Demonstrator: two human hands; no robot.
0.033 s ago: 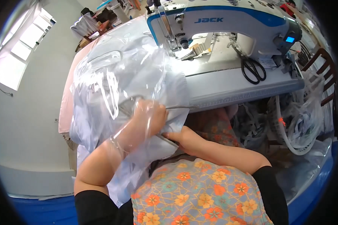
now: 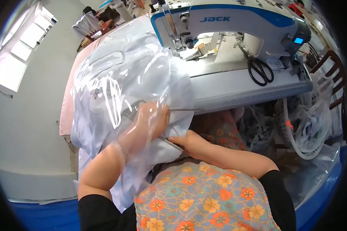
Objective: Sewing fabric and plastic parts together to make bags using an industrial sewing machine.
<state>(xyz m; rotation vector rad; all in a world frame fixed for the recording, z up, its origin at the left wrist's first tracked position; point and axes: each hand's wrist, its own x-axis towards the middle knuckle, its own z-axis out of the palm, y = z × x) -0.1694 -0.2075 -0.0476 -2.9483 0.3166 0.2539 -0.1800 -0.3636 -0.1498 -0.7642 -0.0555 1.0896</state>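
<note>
A pale blue-white sheet of fabric [image 2: 89, 133] lies left of centre in the frame, beneath glossy clear plastic film [image 2: 113, 102]. The left hand [image 2: 152, 117], near frame centre, is curled under the film; its grip cannot be determined. The right hand [image 2: 188, 143], below and right, pinches the fabric's grey edge. A white-and-blue sewing machine [image 2: 235, 27] and black-handled scissors [image 2: 252, 61] occupy the upper right.

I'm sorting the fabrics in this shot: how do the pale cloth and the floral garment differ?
The pale cloth is mostly plain, whitish-blue; the floral garment carries orange and yellow flowers. The pale cloth lies spread beside the sewing machine, partly under clear plastic; the floral garment is being worn. Both are fabric.
</note>
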